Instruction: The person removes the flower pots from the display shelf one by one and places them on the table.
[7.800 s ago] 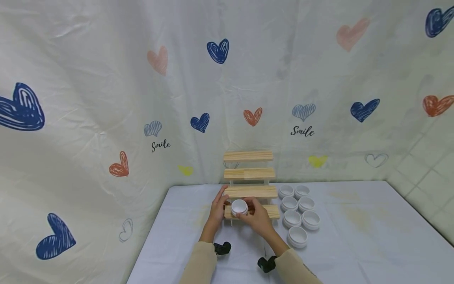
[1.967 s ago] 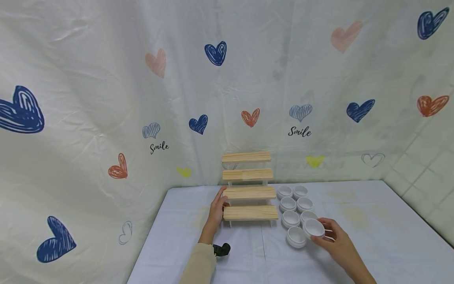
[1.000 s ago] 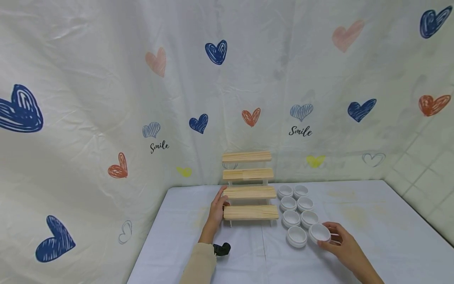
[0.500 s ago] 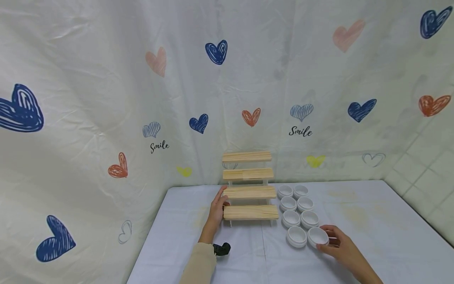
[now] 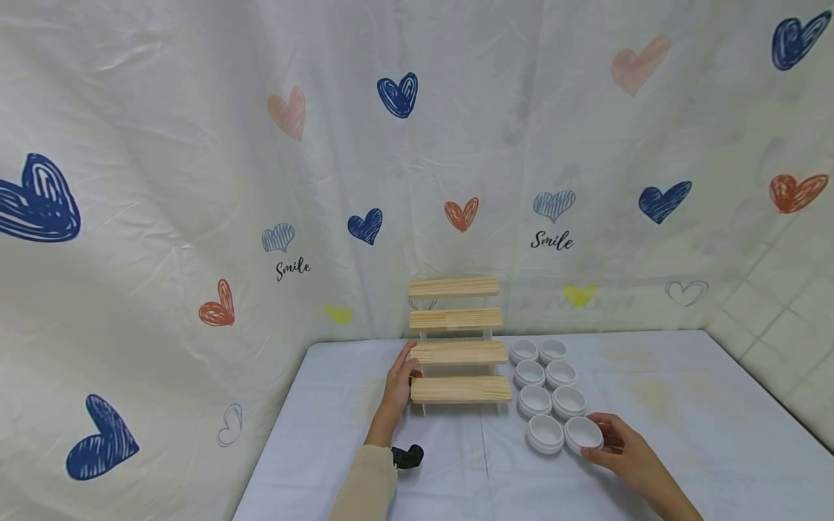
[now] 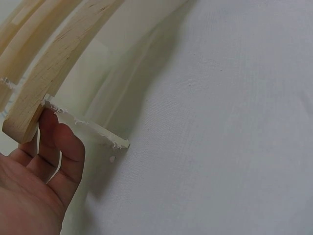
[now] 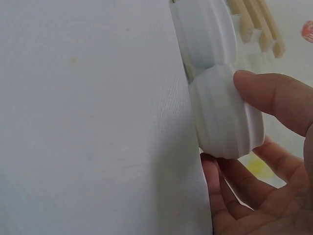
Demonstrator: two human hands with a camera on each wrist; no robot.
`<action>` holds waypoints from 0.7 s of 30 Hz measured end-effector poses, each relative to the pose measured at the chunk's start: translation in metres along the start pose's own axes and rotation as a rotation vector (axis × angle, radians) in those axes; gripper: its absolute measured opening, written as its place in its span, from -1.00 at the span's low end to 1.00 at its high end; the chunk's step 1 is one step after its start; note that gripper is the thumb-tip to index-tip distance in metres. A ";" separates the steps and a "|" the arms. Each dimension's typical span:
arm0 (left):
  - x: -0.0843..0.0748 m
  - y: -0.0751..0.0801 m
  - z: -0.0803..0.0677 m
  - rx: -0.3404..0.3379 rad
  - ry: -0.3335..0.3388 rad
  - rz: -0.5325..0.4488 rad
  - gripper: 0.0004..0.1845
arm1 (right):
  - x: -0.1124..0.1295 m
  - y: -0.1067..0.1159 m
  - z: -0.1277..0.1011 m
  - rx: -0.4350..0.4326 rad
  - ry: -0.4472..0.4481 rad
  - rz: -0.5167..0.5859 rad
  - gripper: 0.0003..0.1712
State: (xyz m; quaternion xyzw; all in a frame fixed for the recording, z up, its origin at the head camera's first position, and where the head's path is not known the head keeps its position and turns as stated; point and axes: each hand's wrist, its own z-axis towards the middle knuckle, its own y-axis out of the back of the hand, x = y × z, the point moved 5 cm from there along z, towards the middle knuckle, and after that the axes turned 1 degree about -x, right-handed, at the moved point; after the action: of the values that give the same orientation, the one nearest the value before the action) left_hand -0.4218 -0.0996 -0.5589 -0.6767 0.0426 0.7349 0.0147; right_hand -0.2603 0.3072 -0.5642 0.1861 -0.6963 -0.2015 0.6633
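Observation:
In the head view, my right hand (image 5: 625, 452) holds a small white bowl (image 5: 583, 434) at the front of the right row. The right wrist view shows this bowl (image 7: 225, 112) standing on the cloth, the thumb on its rim side and the fingers behind its lower wall. Another white bowl (image 7: 208, 32) is beside it. My left hand (image 5: 395, 387) grips the left side of a stepped wooden stand (image 5: 461, 389). Up close, the left fingers (image 6: 68, 142) curl at the end of a plank (image 6: 54, 63), by a thin white support (image 6: 98, 128).
Several matching white bowls (image 5: 534, 400) stand in two rows to the right of the stand. A white cloth covers the table (image 5: 704, 434). Behind it hangs a white curtain (image 5: 469, 145) printed with hearts. A black device (image 5: 408, 456) is worn on my left wrist.
Earlier both hands were at a bowl by the lowest step. My right hand has carried it right and lowered it beside the front bowl. My left hand has stayed on the stand.

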 end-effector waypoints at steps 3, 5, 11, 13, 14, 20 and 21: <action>0.003 -0.001 0.001 -0.025 -0.019 0.015 -0.44 | 0.001 0.000 0.000 0.006 -0.010 -0.004 -0.15; 0.003 -0.001 0.001 -0.039 -0.022 0.021 -0.43 | 0.001 0.001 0.001 0.009 -0.018 -0.015 -0.14; 0.003 -0.001 -0.001 -0.055 -0.015 0.024 -0.43 | 0.002 0.001 0.001 0.013 -0.033 -0.038 -0.13; 0.003 -0.001 0.000 -0.056 -0.015 0.028 -0.43 | 0.002 0.001 0.000 0.014 -0.036 -0.036 -0.13; 0.004 -0.001 0.000 -0.056 -0.013 0.029 -0.43 | 0.002 0.000 0.000 0.014 -0.039 -0.037 -0.13; 0.005 -0.001 0.001 -0.059 -0.011 0.030 -0.44 | 0.004 0.000 0.000 0.007 -0.038 -0.047 -0.14; 0.005 -0.001 0.001 -0.059 -0.012 0.029 -0.43 | 0.005 0.000 0.000 0.003 -0.038 -0.047 -0.15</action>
State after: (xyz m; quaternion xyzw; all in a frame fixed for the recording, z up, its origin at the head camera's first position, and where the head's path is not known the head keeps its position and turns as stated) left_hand -0.4234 -0.0985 -0.5635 -0.6717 0.0309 0.7400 -0.0158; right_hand -0.2606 0.3049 -0.5600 0.1995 -0.7046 -0.2192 0.6447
